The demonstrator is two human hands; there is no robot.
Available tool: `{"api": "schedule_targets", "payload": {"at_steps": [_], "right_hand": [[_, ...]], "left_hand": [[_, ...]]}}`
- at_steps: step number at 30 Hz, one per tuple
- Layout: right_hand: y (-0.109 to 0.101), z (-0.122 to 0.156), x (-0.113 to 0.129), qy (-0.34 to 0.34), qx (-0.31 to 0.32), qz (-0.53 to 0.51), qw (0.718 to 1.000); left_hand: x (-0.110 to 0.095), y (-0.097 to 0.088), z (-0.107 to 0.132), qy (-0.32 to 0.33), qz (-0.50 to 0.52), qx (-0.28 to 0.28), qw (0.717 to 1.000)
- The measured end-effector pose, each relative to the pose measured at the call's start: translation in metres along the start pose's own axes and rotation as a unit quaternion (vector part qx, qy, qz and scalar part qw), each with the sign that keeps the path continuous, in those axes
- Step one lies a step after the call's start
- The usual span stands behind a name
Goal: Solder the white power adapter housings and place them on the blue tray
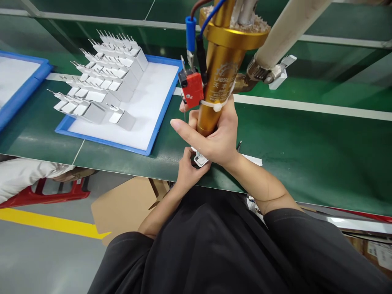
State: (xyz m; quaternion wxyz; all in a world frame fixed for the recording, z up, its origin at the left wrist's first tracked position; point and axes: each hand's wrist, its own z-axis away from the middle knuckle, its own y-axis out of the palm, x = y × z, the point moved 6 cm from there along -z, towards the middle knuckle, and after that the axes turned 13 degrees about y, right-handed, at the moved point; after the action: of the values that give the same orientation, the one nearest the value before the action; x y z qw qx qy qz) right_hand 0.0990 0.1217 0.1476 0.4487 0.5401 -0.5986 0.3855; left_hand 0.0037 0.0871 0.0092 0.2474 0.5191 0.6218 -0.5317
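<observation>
White casing (201, 160) sits pinched in the left hand (188, 172); above it, the right hand (219, 143) seemingly grips a gold cylinder (217, 67).

A yellow line (55, 223) crosses grey floor (45, 261) beside a green worktop (312, 147).

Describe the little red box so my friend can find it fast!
Find the green bench, then the fat gold tube above it, with the right hand around its lower end. The little red box sits against the tube's left side in the picture, by a white tie. It's the tube's only bright red part, just below a blue plug.
</observation>
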Motion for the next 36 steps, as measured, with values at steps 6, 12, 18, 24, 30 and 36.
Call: {"api": "schedule_targets", "payload": {"at_steps": [6, 12, 18, 24, 30, 36], "right_hand": [[-0.001, -0.001, -0.004, -0.013, 0.005, 0.012, 1.000], [-0.003, 0.000, -0.007, 0.002, 0.021, -0.001, 1.000], [-0.003, 0.000, -0.001, -0.036, 0.016, -0.041, 0.998], [-0.003, -0.004, 0.004, -0.060, 0.047, -0.084, 0.994], [-0.008, -0.014, -0.001, -0.048, 0.026, -0.189, 0.981], [-0.010, -0.018, 0.001, -0.028, 0.026, -0.216, 0.976]], "left_hand": [[-0.006, 0.003, -0.003, 0.001, 0.001, -0.054, 0.999], [-0.007, 0.004, -0.004, 0.011, 0.017, -0.066, 0.998], [-0.010, 0.005, -0.004, 0.020, 0.014, -0.063, 0.998], [-0.010, -0.009, -0.011, 0.034, -0.060, -0.010, 0.998], [0.014, -0.037, -0.020, 0.068, -0.132, 0.103, 0.984], [0.008, -0.048, -0.006, 0.172, -0.199, -0.007, 0.965]]}}
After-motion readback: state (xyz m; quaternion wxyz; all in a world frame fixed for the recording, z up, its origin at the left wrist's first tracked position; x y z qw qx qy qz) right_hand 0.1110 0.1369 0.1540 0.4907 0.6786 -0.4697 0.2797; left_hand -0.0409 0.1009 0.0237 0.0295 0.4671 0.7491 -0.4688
